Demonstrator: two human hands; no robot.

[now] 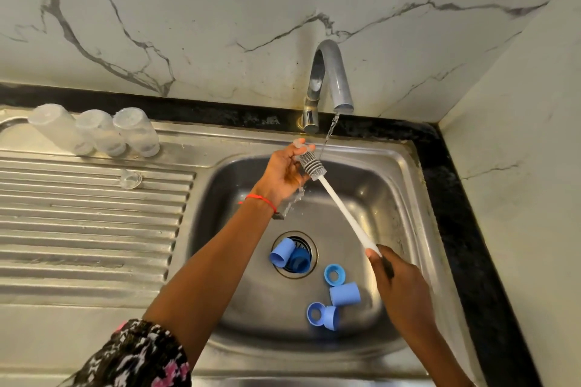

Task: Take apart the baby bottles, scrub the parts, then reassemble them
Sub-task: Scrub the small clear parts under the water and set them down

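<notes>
Right hand (396, 273) grips the lower end of the white handle of the bottle brush (314, 166), fingers wrapped round it; the handle runs up and left so the grey bristle head sits just below the water stream (330, 130). Left hand (287, 171) is raised beside the brush head, fingertips pinching a small clear part (298, 144), probably a nipple, though it is too transparent to be sure. Brush head touches or nearly touches that part. Judgement: the part is held high under the tap (330, 78) so running water rinses while the bristles scrub, and runoff falls into the sink (405, 185).

Three clear bottles (94, 132) stand upside down in a row on the drainboard (78, 214) at the back left, touching one another. Judgement: inverted to drain, so likely already washed. One more small clear part (131, 178) lies alone on the ribbed board just in front of them.

Blue pieces lie in the basin: two caps (289, 256) over the drain (309, 240), and to their right a screw ring (334, 274), a cap (345, 293) and a ring-and-cap pair (323, 316). Judgement: left in the basin as the unwashed queue, separate from the clean side.

Stage: disassembly complete, scrubbing midway, reassembly not yet begun. Risk: wet, slippery clear part in a fingertip pinch could drop toward the drain.
</notes>
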